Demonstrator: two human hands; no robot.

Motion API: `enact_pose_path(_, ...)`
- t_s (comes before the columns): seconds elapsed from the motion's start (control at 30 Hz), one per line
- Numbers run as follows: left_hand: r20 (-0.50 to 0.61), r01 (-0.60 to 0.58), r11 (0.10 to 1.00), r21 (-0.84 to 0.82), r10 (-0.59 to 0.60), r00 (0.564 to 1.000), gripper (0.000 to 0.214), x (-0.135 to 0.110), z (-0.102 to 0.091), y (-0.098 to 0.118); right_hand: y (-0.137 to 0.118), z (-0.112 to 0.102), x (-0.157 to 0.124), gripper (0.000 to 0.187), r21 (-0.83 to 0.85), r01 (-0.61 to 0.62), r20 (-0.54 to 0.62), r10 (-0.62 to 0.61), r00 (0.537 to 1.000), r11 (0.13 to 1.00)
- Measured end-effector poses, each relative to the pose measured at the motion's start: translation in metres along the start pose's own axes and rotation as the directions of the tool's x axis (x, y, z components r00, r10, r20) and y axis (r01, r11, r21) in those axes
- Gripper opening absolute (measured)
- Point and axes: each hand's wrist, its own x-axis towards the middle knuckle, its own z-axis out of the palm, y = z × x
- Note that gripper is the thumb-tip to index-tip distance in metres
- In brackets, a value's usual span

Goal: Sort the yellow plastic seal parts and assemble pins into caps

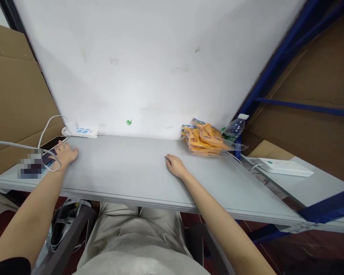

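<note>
My left hand (63,153) lies with fingers spread at the flat, dark, pale-edged slab (54,143) on the long grey table's (117,164) left end; my right hand (175,166) curls, whether gripping I can't tell. Best keep the thin whitish cable (14,144) off my wrist.

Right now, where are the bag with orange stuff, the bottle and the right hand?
Bag with orange stuff (207,139), head view: its middle.
Bottle (234,127), head view: its clear side.
Right hand (176,166), head view: its back.
</note>
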Motion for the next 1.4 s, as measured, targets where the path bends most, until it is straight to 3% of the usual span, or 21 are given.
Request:
enact_pose_path(0.1,0.053,0.051,0.996,0.075,-0.055,0.997,0.072,0.005,0.002,-0.005,0.000,0.000,0.000,0.043,0.000,0.001,0.006,-0.001,1.000,1.000)
enact_pose_path(0.27,0.019,-0.030,0.998,0.050,0.029,0.999,0.070,0.002,0.005,-0.007,-0.002,-0.002,0.000,0.043,0.007,-0.009,0.003,0.009,1.000,1.000)
enact_pose_path(0.37,-0.051,-0.125,0.991,0.052,0.127,0.991,0.064,-0.005,0.013,0.004,-0.004,-0.002,-0.001,0.043,0.006,-0.015,-0.007,0.015,1.000,1.000)
enact_pose_path(0.47,-0.074,-0.283,0.958,0.038,0.285,0.956,0.061,-0.013,0.027,0.030,-0.004,-0.002,-0.001,0.042,0.010,-0.014,-0.018,0.015,1.000,1.000)
enact_pose_path(0.6,0.054,-0.481,0.875,-0.059,0.484,0.873,0.058,-0.027,0.053,0.085,0.000,-0.002,0.001,0.040,0.045,-0.010,-0.046,0.012,0.999,0.999)
enact_pose_path(0.67,0.168,-0.559,0.814,-0.159,0.580,0.797,0.055,-0.036,0.065,0.114,0.003,-0.002,0.001,0.039,0.082,-0.008,-0.053,0.013,0.999,0.997)
enact_pose_path(0.77,0.349,-0.553,0.772,-0.313,0.635,0.690,0.050,-0.052,0.081,0.144,0.010,-0.002,0.003,0.037,0.162,0.016,-0.063,-0.006,0.998,0.987)
enact_pose_path(0.83,0.393,-0.560,0.752,-0.347,0.659,0.641,0.046,-0.062,0.090,0.152,0.014,-0.001,0.003,0.036,0.209,0.036,-0.077,-0.021,0.997,0.977)
enact_pose_path(1.0,0.304,-0.572,0.762,-0.303,0.646,0.700,0.045,-0.079,0.103,0.147,0.020,0.000,0.005,0.035,0.259,0.055,-0.085,-0.034,0.996,0.964)
enact_pose_path(1.3,0.314,-0.570,0.772,-0.284,0.636,0.705,0.044,-0.085,0.099,0.148,0.021,0.003,0.005,0.035,0.267,0.060,-0.101,-0.034,0.994,0.962)
enact_pose_path(1.4,0.293,-0.575,0.771,-0.273,0.636,0.714,0.043,-0.086,0.100,0.148,0.017,0.000,0.005,0.039,0.275,0.089,-0.222,-0.027,0.975,0.957)
